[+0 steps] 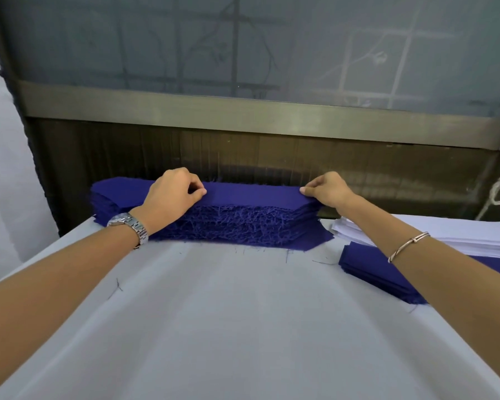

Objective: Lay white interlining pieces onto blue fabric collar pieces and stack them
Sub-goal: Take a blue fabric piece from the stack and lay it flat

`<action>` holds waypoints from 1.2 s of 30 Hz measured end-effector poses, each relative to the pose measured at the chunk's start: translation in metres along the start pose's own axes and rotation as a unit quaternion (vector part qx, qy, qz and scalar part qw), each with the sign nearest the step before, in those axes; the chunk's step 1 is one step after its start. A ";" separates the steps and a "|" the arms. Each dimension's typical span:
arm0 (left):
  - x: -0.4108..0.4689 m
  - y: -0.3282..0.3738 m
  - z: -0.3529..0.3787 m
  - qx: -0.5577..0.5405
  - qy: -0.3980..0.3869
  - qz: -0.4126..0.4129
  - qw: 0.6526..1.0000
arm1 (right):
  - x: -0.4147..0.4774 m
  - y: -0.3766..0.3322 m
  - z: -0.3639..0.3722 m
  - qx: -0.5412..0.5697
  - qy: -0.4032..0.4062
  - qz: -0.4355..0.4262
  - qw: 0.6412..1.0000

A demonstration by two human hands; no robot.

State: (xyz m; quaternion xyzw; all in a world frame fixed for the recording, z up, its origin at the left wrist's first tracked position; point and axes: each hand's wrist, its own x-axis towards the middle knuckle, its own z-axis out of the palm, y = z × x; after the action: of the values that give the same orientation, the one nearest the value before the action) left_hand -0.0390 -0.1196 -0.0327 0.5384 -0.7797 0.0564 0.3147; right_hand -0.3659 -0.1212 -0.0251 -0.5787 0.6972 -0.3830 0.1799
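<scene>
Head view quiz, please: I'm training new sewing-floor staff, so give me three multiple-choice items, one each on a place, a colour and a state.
1. Where is the stack of white interlining sheets?
A. On the right side of the white cloth-covered table, beyond the small pile of blue fabric pieces
B. In the person's lap
C. At the left edge

2. What colour is the tall frayed stack of fabric collar pieces?
A. Red
B. Deep blue
C. Green

3. What are the left hand and right hand doing?
A. Lying flat
B. Holding scissors
C. Each pinching the stack's top blue piece

Answers: 1 A, the white sheets show by the right forearm. 2 B, every layer is deep blue. 3 C, thumb and fingers close on the top layer on both sides.
</scene>
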 end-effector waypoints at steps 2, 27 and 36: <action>0.001 0.001 -0.002 0.004 -0.005 0.004 1.000 | 0.000 -0.001 0.001 0.007 0.001 0.006 1.000; 0.003 0.002 -0.004 0.032 -0.009 0.010 0.999 | -0.024 -0.005 -0.006 -0.031 0.182 -0.120 0.975; 0.016 0.000 0.002 0.029 -0.025 -0.014 0.999 | -0.027 -0.001 -0.006 -0.014 0.182 -0.154 0.971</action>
State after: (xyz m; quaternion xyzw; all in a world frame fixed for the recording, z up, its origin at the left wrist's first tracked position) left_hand -0.0432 -0.1332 -0.0258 0.5597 -0.7775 0.0615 0.2800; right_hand -0.3625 -0.0939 -0.0258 -0.6016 0.6262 -0.4955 -0.0193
